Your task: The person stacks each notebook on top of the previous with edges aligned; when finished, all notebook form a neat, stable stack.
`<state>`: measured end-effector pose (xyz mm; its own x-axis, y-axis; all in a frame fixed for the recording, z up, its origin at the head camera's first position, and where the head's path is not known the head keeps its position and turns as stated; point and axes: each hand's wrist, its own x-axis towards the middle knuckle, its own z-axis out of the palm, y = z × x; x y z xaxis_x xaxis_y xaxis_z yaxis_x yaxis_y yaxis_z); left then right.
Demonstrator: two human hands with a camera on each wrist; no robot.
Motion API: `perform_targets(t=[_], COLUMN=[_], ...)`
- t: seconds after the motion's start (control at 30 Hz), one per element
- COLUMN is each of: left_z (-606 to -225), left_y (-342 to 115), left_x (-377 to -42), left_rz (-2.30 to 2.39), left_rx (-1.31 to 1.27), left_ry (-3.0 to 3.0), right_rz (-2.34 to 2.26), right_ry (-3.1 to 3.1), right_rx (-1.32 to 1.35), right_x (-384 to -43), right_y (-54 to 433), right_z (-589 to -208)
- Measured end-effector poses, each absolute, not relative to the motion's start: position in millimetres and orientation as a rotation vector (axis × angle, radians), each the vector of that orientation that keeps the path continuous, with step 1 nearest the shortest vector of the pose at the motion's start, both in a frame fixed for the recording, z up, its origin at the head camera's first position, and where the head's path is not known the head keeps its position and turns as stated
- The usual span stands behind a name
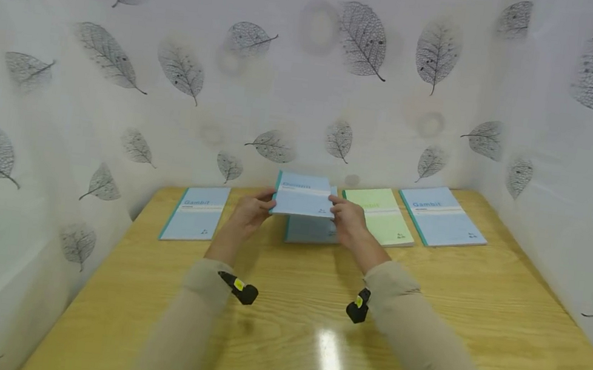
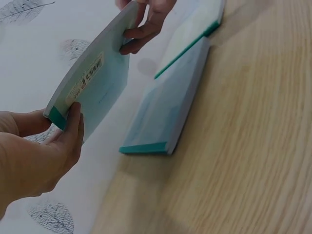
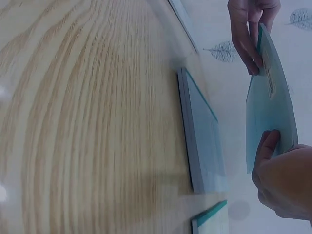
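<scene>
A light blue notebook [image 1: 303,195] with a teal spine is held up off the table between both hands. My left hand [image 1: 250,213] grips its spine edge, and my right hand [image 1: 350,220] pinches the opposite edge. From the left wrist view, the notebook's underside [image 2: 105,90] shows a barcode label, and the left thumb and fingers clasp a lower corner. Under the raised notebook, another blue notebook [image 1: 310,230] lies on the table, partly hidden in the head view. It appears thick in the right wrist view, where its page edge [image 3: 187,129] faces the camera.
On the wooden table [image 1: 280,329], a blue notebook [image 1: 195,213] lies at the left. To the right are a pale green notebook [image 1: 388,220] and a blue notebook [image 1: 443,217] marked "Gambit". Behind the table hangs a white leaf-print curtain [image 1: 295,99].
</scene>
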<state>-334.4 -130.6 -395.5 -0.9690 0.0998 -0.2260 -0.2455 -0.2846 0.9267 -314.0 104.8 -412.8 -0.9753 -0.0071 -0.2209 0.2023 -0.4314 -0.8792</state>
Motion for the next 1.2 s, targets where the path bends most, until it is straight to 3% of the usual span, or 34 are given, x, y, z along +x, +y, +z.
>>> perform_targets(t=[0.57,1.2], left_z=[-427.0,-425.9], left_y=[-98.3,-87.7], left_x=[-331.6,-331.6], left_rz=[2.078,1.836], left_rx=[-0.373,-0.274], left_ry=[2.000,2.203], right_rz=[-2.312,-2.193], right_ry=[1.840,1.801], right_rx=[0.414,0.328], right_x=[-313.3,-314.1], right_y=[131.9,127.0], right_z=[-430.8,-426.9])
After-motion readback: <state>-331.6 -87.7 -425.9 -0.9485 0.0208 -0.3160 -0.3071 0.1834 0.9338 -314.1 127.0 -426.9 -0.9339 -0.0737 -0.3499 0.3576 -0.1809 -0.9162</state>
